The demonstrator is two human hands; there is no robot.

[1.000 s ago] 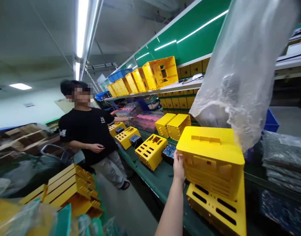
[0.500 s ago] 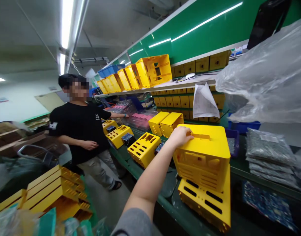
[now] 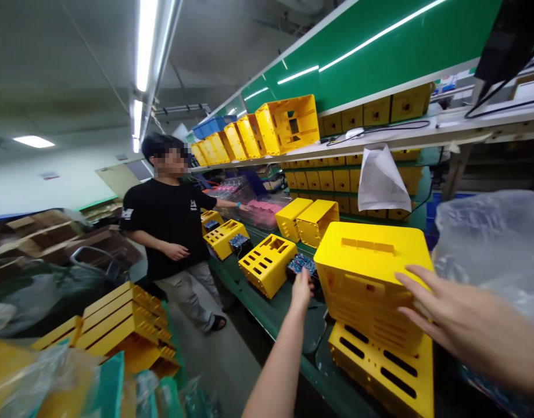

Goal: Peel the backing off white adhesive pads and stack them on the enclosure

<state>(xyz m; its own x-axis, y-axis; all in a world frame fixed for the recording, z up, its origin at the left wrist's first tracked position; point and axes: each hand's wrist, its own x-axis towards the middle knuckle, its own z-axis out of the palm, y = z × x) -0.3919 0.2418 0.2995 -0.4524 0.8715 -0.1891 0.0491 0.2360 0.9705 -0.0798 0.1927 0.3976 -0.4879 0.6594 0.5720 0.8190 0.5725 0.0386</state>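
A yellow plastic housing (image 3: 371,249) with a slot on top rests on a second yellow housing (image 3: 380,366) with long slots. My right hand (image 3: 458,325) is at the upper housing's right edge, fingers stretched out and spread; whether they touch it is hard to tell. My left hand (image 3: 301,290) is just left of the same housing, fingers loosely bent and holding nothing I can see. Beyond its fingertips is a blue circuit board (image 3: 302,263) on a dark part. Another slotted yellow housing (image 3: 267,264) lies to the left on the green bench.
A co-worker (image 3: 166,226) stands at the left, one arm reaching over pink pieces (image 3: 267,209) on the bench. More yellow housings (image 3: 288,125) line the shelf, and others are stacked (image 3: 114,319) at lower left. A clear plastic bag (image 3: 488,232) bulges at right.
My left hand has left the upper housing's top and moved down to its left side. My right hand has come into view. The plastic bag has dropped from upper right to lower right.
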